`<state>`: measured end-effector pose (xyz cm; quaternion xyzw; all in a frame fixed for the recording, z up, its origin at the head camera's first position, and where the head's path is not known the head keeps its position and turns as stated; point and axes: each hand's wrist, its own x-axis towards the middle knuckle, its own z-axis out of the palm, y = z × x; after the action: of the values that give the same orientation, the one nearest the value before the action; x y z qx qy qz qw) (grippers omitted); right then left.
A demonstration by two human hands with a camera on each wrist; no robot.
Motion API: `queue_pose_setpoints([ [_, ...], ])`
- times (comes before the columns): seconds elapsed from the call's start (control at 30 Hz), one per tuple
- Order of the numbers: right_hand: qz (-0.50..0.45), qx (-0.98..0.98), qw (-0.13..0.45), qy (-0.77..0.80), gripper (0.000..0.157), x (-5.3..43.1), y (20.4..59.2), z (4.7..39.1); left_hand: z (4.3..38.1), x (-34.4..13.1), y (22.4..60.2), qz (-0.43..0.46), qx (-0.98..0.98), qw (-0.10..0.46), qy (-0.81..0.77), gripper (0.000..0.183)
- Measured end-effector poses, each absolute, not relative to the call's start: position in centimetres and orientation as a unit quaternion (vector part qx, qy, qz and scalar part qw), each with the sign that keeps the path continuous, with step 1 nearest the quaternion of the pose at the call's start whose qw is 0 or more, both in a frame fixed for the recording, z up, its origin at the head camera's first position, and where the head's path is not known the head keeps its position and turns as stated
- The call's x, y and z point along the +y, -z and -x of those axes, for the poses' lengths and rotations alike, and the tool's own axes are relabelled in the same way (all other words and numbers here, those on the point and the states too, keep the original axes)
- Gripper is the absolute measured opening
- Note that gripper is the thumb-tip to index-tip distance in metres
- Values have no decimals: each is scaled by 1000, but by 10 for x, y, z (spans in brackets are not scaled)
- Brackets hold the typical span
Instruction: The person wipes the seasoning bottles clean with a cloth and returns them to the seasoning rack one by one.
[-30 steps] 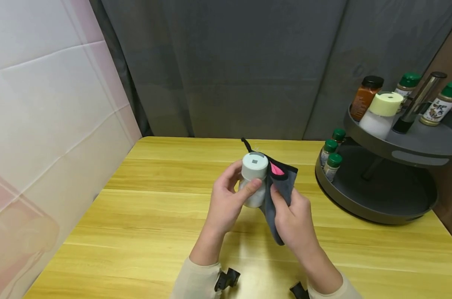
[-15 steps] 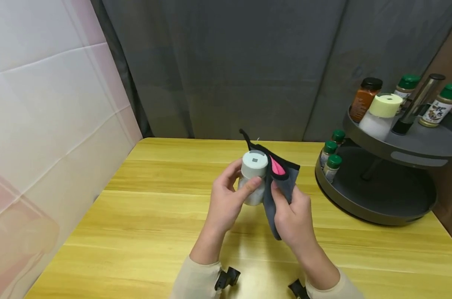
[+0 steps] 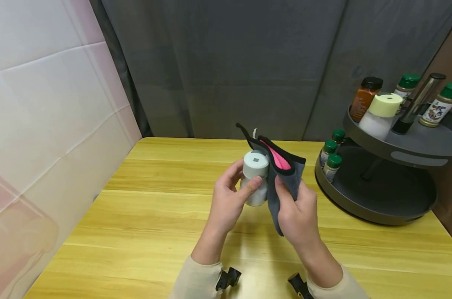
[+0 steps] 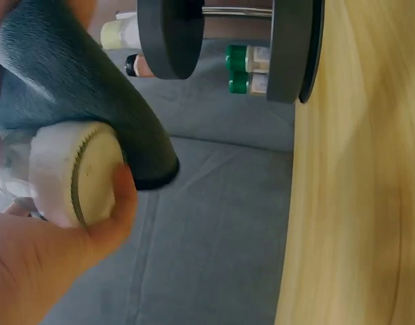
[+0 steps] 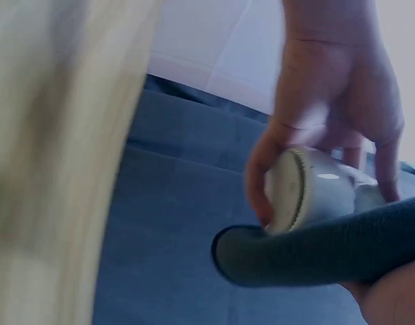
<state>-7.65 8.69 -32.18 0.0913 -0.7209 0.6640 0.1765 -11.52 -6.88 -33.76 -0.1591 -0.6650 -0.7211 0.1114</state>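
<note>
My left hand [image 3: 227,197] grips a clear jar [image 3: 256,195] of white contents with a pale lid [image 3: 255,163], held above the table. In the left wrist view the jar's round bottom [image 4: 100,177] faces the camera, the thumb lying across it. My right hand [image 3: 298,216] pinches a folded grey cloth [image 3: 276,193] with black edging and a pink inner side [image 3: 279,160]. The cloth lies against the jar's right side, as the right wrist view also shows with the grey cloth [image 5: 315,250] along the jar [image 5: 322,189]. The fingers behind the cloth are hidden.
At the right stands a two-tier dark turntable rack [image 3: 377,211]. Its upper tier bears an orange-brown jar [image 3: 364,101], a yellow-lidded jar [image 3: 382,112], a grinder-like cylinder [image 3: 416,106] and green-capped bottles; small green-capped bottles [image 3: 332,166] stand below. A grey curtain [image 3: 229,74] hangs behind the wooden table [image 3: 147,216].
The right hand has shifted slightly right and up with the cloth, whose pink side shows more widely. The left hand and jar have hardly moved.
</note>
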Motion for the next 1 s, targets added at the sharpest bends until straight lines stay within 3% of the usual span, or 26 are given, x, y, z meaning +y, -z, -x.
queue_pose_setpoints([
  [0.3,-38,-783,87,-614,37,89,333,83,115,-69,339,146,-677,131,709,53],
  [0.63,-74,-732,176,-654,34,87,322,77,115,-64,342,138,-668,126,721,50],
  [0.87,-32,-778,87,-621,35,84,337,82,116,-69,336,137,-642,159,737,57],
  [1.0,-36,-772,74,-630,40,87,326,82,115,-68,337,147,-653,151,728,52],
])
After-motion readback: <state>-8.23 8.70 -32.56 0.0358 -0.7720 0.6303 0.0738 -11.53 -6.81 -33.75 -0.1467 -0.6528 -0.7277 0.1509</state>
